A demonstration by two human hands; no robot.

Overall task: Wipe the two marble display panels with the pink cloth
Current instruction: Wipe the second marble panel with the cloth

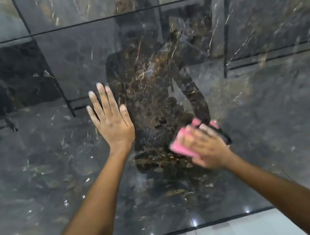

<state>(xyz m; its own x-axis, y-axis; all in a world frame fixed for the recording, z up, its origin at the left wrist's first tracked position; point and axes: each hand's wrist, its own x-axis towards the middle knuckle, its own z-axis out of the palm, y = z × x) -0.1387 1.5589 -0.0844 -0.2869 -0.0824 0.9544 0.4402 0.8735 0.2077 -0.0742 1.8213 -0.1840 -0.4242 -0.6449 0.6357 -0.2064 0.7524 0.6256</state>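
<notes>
Here, pink cloth (pixel 180 148) under the right-hand fingers (pixel 194 137), on marble

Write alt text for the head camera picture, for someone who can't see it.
A person's right hand presses a folded pink cloth against a glossy dark marble panel, blurred mid-wipe. The left hand lies flat on the panel, fingers spread. The polished stone mirrors the person's dim outline.
</notes>
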